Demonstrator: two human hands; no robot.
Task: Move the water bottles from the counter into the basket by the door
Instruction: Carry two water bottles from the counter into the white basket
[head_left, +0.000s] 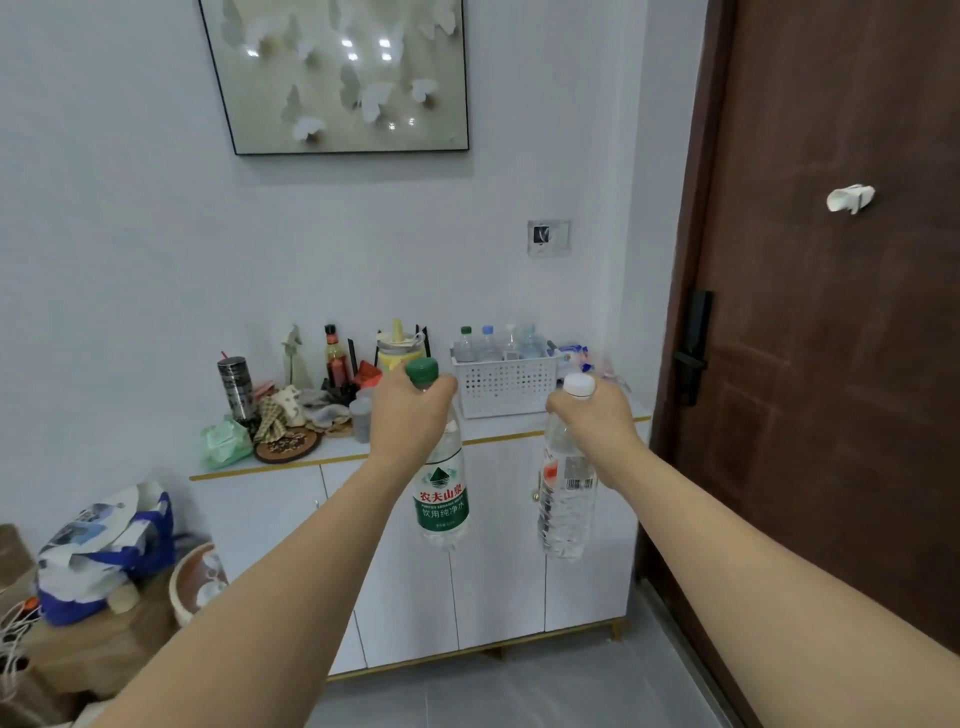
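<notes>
- Fingers of the left hand (410, 410) are curling round the neck of the green-capped bottle (441, 499), hanging before the counter (332, 457).
- Right hand (597, 415) is gripping the white-capped bottle (566, 499) likewise, near the white basket (504, 384) by the door (831, 364).

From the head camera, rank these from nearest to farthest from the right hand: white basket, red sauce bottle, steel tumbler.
From the right hand:
1. White basket, just to its left on the counter.
2. Red sauce bottle, further left, at the back by the wall.
3. Steel tumbler, far left end of the clutter.
</notes>
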